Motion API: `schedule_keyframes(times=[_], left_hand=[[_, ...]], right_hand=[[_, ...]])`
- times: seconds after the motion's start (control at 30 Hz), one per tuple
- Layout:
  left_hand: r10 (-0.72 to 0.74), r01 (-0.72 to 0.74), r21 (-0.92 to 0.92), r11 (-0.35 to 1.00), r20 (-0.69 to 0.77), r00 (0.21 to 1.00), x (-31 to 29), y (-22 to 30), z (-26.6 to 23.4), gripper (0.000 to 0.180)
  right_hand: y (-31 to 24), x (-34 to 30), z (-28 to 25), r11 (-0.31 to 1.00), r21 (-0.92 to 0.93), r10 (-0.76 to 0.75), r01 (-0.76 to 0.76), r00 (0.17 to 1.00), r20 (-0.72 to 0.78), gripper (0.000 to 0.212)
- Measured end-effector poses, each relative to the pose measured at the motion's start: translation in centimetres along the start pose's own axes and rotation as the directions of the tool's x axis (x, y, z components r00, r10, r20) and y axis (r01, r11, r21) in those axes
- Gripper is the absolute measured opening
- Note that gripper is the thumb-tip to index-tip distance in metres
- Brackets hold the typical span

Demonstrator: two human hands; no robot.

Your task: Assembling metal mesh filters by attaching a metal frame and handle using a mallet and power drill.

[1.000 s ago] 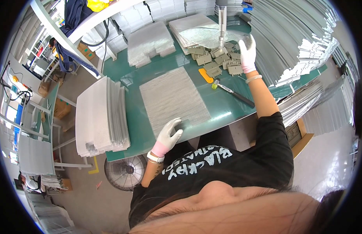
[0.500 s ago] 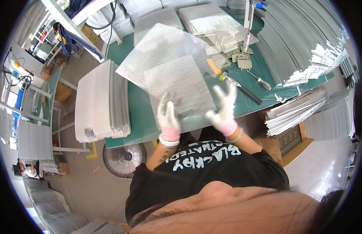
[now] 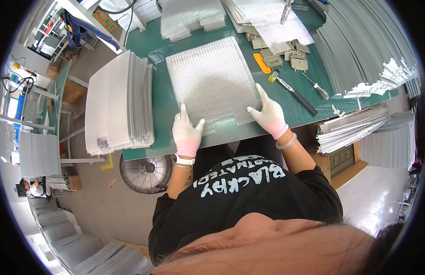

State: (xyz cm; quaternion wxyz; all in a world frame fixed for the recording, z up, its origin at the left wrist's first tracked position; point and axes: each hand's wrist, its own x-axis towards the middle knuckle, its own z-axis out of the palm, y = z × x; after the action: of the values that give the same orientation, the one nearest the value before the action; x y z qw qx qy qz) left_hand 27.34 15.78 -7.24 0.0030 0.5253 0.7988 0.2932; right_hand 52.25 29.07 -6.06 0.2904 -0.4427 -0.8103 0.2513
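Note:
Metal mesh sheets point(image 3: 210, 75) lie one over another on the green tabletop point(image 3: 160, 133) in front of me, their edges nearly lined up. Small notches show along the near edge. My left hand point(image 3: 187, 130), in a white glove with a pink cuff, rests by the near left corner, thumb and fingers apart. At the right edge is my right hand point(image 3: 270, 114), gloved alike, its fingers stretched along the side and the thumb spread over the near right corner. Neither hand is closed round anything.
Left stands a tall stack of pale panels point(image 3: 109, 103). Rightward lie a hammer point(image 3: 292, 93), a screwdriver point(image 3: 320, 90), an orange flat piece point(image 3: 262, 63) and beige plates point(image 3: 297, 59). More mesh stacks point(image 3: 192, 18) lie behind. Grey panels point(image 3: 366, 46) rise at right; a fan point(image 3: 146, 174) stands below.
The top mesh sheet, slanted before, now lies squarely over the one beneath. My hands have lowered to its left and right edges. The view has shifted slightly.

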Motion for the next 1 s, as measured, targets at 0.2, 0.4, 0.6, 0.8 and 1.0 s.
schedule_keyframes(times=[0.2, 0.4, 0.6, 0.8, 1.0], left_hand=[[-0.071, 0.062, 0.077, 0.995, 0.115, 0.991, 0.2, -1.3, 1.3, 0.082], [-0.033, 0.023, 0.089, 0.996, 0.112, 0.993, 0.5, -1.6, 1.2, 0.081], [-0.051, 0.039, 0.086, 0.995, 0.142, 0.988, 0.8, -1.5, 1.1, 0.08], [-0.177, 0.148, 0.151, 0.977, 0.203, 0.963, 1.8, -1.1, 0.7, 0.085], [0.133, -0.225, 0.221, 0.949, 0.366, 0.921, 4.3, -3.3, 0.4, 0.084]], right_hand=[[1.4, -0.3, 2.0, 0.979, -0.166, 0.14, -0.12, 0.983, 0.115, 0.076], [1.9, 0.3, 1.6, 0.987, -0.147, 0.085, -0.064, 0.986, 0.142, 0.068], [1.8, -0.3, 1.6, 0.986, -0.139, 0.108, -0.092, 0.987, 0.115, 0.067], [1.6, 2.1, -0.2, 0.959, -0.227, 0.238, -0.172, 0.92, 0.312, 0.059], [10.4, 9.9, -6.2, 0.887, -0.419, 0.015, -0.195, 0.919, -0.395, 0.05]])
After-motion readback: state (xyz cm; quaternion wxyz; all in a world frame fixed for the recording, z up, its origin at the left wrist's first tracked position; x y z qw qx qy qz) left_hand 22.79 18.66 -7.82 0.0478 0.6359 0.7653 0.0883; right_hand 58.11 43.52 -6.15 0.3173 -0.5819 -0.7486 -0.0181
